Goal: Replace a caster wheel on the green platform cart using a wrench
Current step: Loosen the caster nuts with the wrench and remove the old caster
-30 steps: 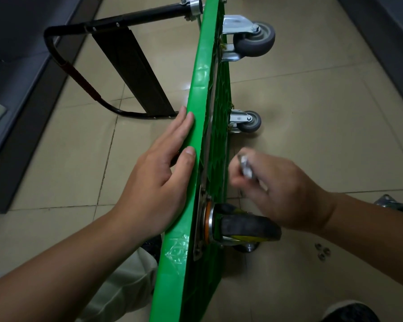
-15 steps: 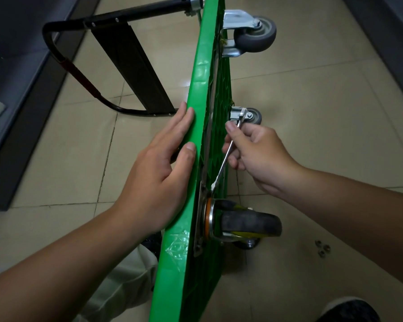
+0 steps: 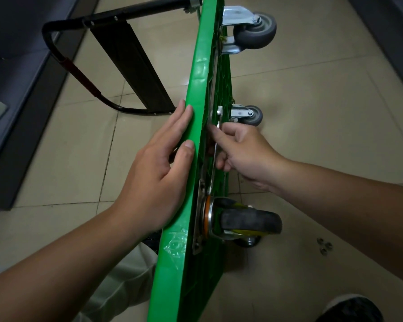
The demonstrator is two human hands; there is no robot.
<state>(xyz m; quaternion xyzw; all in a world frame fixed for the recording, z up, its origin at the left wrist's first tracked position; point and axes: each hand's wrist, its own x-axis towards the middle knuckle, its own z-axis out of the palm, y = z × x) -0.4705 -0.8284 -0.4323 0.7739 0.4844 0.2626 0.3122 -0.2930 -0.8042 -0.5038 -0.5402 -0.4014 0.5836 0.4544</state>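
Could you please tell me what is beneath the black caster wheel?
Only a small part of another caster shows beneath the black caster wheel; that wheel covers the rest.

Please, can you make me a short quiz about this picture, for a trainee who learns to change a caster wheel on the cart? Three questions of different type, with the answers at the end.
1. True or false: the left hand lies with straight fingers on the raised edge of the green cart.
2. What does the right hand hold? A) a hammer B) the wrench C) a spare wheel
3. Fill in: the small loose nuts lie on the ____, to the right of the black caster wheel.
Key: 1 true; 2 B; 3 floor.
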